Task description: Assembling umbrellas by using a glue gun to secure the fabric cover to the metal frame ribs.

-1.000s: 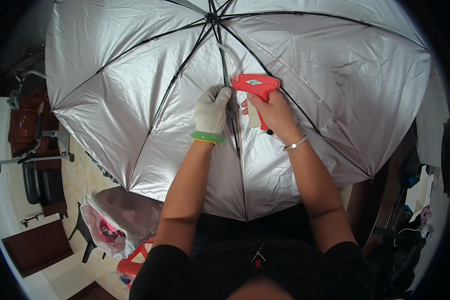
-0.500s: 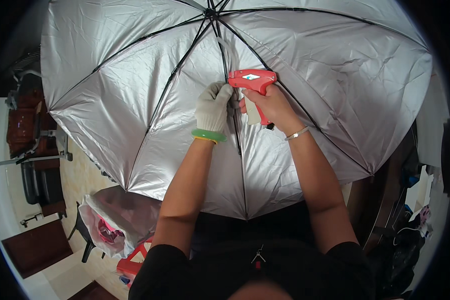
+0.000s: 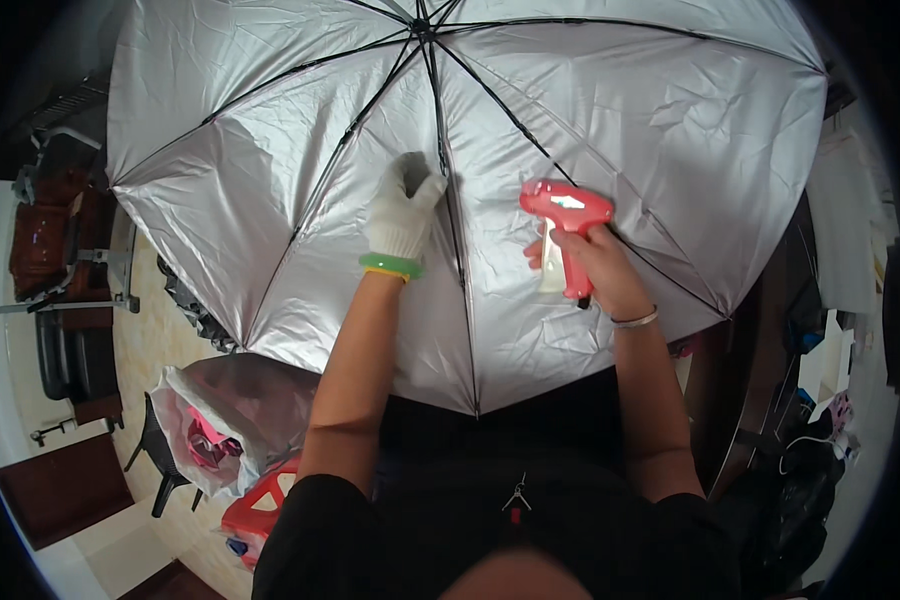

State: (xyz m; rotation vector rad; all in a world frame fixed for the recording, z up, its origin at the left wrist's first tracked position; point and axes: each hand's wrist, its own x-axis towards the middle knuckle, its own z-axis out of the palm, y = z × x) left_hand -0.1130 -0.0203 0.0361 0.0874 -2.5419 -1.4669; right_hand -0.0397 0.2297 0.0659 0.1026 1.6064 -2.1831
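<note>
My left hand (image 3: 402,212), in a white knit glove with a green bangle at the wrist, hovers over the silver underside of an open umbrella (image 3: 530,345). Its fingers curve apart from the thumb, and I see nothing between them. The thumb lies beside a black umbrella rib (image 3: 444,165); I cannot tell whether they touch. My bare right hand (image 3: 602,262) is closed round the handle of a red tagging gun (image 3: 570,204) with a pale trigger. The gun's front end points left, apart from the rib and the glove.
Black ribs meet at the umbrella's hub (image 3: 422,28) at the top. Down to the left are a plastic bag (image 3: 260,415) with pink things inside, a red stool (image 3: 260,510) and a black chair (image 3: 155,455). Black bags (image 3: 795,510) lie at the lower right.
My right hand has drawn the tagging gun right and toward me, away from the rib. My left hand has shifted slightly left and its pinch has opened. The umbrella has shifted a little.
</note>
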